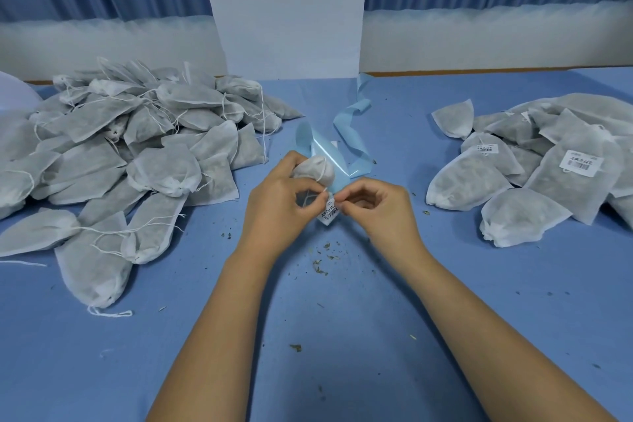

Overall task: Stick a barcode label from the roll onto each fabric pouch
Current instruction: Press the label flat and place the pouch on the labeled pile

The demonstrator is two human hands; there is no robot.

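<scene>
Above the table (342,319), the left grip (274,202) is clasping a fabric pouch (313,168) ready for labelling while the right grip (380,209) is pinching the barcode label (329,211), apparently peeling it off the blue liner (352,134), with unlabelled pouches (137,147) lying left and labelled pouches (531,164) right, seemingly keeping stock separated.

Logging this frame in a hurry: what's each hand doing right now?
Left hand: closed, holding a fabric pouch.
Right hand: closed, fingertips pinching the barcode label.

Pouch heaps (137,147) on blue table (342,336)
</scene>
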